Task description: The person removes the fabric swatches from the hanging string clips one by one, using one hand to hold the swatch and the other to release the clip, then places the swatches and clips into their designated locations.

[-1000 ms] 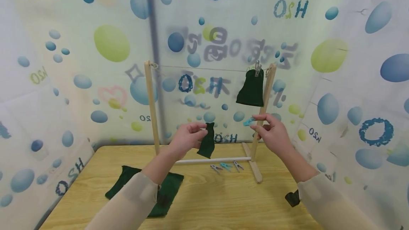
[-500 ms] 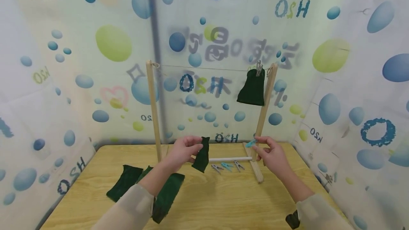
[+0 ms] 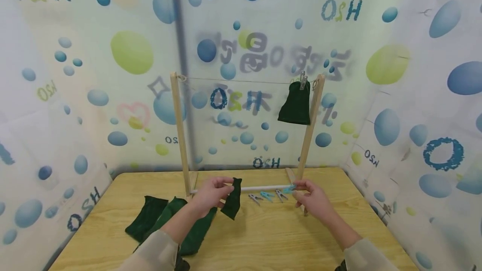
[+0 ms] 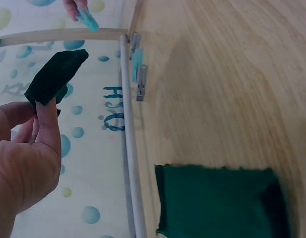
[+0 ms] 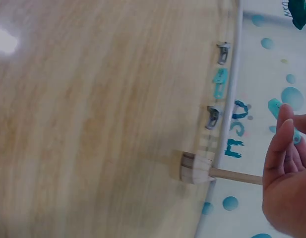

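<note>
My left hand (image 3: 211, 195) pinches a small dark green cloth piece (image 3: 232, 200), which hangs in front of the rack's lower bar. In the left wrist view, that cloth piece (image 4: 56, 74) stands out past the fingertips. Between the thumb and fingers of my right hand (image 3: 314, 200) is a light blue clothespin (image 3: 289, 189), partly hidden by the fingers in the right wrist view. Both hands are apart, low over the table. Another dark green cloth (image 3: 296, 103) hangs at the right end of the string (image 3: 233, 80), clipped by a grey clothespin (image 3: 303, 81).
Two wooden posts, left (image 3: 178, 129) and right (image 3: 313, 124), carry the string. A white bar (image 3: 260, 188) joins them low down. Grey and blue clothespins (image 3: 267, 196) lie before it on the table (image 3: 278, 237). More green cloths (image 3: 147, 216) lie beneath my left forearm.
Both hands have come down from mid-height to near the table, the cloth piece and the clothespin still in them. The hanging cloth stays where it was.
</note>
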`<action>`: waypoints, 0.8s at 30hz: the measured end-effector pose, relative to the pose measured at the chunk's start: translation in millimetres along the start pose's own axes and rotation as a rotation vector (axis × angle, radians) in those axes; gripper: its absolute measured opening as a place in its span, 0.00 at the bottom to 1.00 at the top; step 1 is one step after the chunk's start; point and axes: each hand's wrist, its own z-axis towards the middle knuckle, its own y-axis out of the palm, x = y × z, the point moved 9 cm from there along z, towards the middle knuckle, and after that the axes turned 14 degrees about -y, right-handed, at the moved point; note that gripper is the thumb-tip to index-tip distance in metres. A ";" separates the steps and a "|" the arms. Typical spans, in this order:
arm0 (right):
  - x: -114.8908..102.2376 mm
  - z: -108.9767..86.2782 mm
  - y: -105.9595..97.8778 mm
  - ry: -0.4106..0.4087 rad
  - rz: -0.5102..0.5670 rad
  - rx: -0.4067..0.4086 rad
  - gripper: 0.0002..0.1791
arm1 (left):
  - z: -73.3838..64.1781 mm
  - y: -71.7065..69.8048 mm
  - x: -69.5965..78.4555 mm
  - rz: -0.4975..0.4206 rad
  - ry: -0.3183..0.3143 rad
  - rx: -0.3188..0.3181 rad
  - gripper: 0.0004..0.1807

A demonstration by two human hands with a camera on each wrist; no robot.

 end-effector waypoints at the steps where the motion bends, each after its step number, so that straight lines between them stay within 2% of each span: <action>1: 3.4 -1.0 3.0 0.008 0.002 -0.006 0.21 | 0.1 -0.3 -3.4 -0.002 -0.006 0.000 0.23; 11: 21.8 -9.4 33.9 0.039 -0.034 -0.119 0.19 | 0.0 1.0 -28.3 0.043 -0.052 0.012 0.22; 16: 31.8 -11.2 45.5 0.077 -0.051 -0.130 0.15 | 2.0 4.2 -40.3 0.066 -0.095 0.006 0.21; 19: 35.6 -12.8 51.0 0.080 -0.053 -0.123 0.15 | 3.5 6.9 -48.6 0.082 -0.132 -0.017 0.21; 24: 36.1 -15.8 55.0 0.080 -0.100 -0.130 0.17 | 4.6 9.3 -59.1 0.083 -0.155 -0.056 0.21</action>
